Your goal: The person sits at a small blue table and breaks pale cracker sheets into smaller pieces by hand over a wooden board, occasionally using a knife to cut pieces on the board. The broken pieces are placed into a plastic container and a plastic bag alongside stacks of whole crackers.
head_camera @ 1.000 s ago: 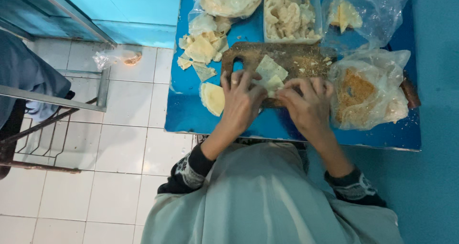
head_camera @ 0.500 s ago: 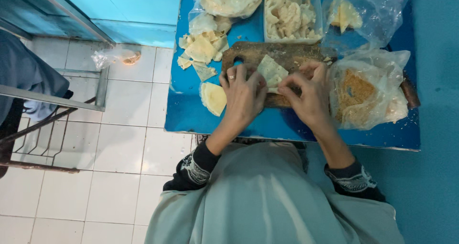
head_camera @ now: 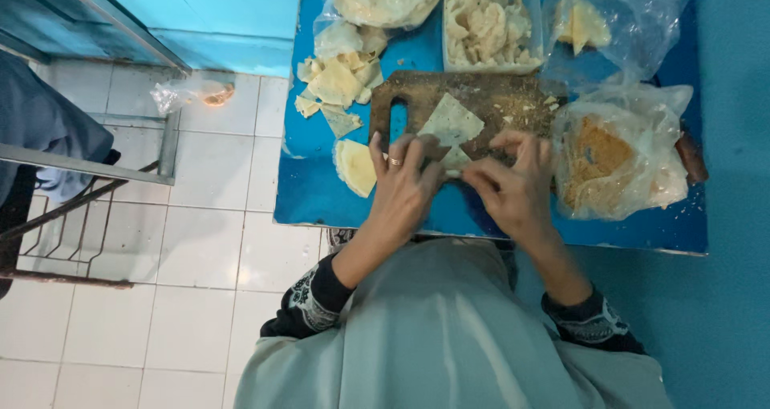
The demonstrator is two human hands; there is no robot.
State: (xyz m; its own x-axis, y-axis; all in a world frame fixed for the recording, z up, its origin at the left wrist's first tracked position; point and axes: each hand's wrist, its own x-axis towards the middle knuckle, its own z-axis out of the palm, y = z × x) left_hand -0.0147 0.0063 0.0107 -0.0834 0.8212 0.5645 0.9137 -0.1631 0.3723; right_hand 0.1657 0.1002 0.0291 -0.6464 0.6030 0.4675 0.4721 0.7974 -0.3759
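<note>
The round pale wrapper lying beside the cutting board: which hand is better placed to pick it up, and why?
Left. The left hand sits right beside the round wrapper; the right hand is across the cutting board, farther away.

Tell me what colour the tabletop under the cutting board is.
Bright blue tabletop, clearest in the head view.

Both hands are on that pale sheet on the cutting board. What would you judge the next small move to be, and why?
Probably folding the near edge over. The left hand and right hand pinch the near end of the pale sheet, which lies flat on the wooden board; finished-looking folded pieces sit piled to the left.
</note>
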